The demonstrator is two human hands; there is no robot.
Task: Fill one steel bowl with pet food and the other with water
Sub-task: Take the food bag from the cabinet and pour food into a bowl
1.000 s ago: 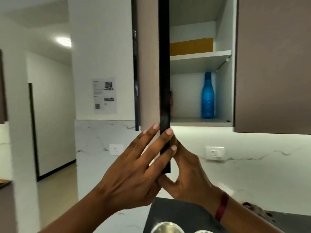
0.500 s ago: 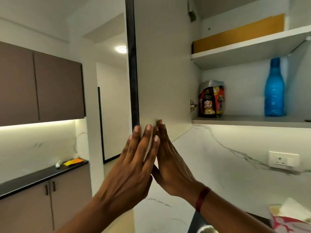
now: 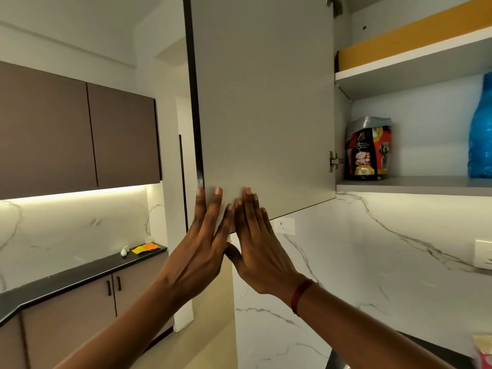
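left hand and right hand, flat, empty, push cabinet door wider; apparent pet food bag now exposed.

blue bottle cut off, bag label illegible

wall cabinets: brown | backsplash: white marble, lit from above | countertop: black | floor: beige

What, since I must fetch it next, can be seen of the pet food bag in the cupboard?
The pet food bag is a glossy red and black pouch with a dog picture, its silver top crumpled. It stands upright on the lower shelf at its left end, beside the hinge, apart from the blue bottle. Only the shelf visibly touches it.
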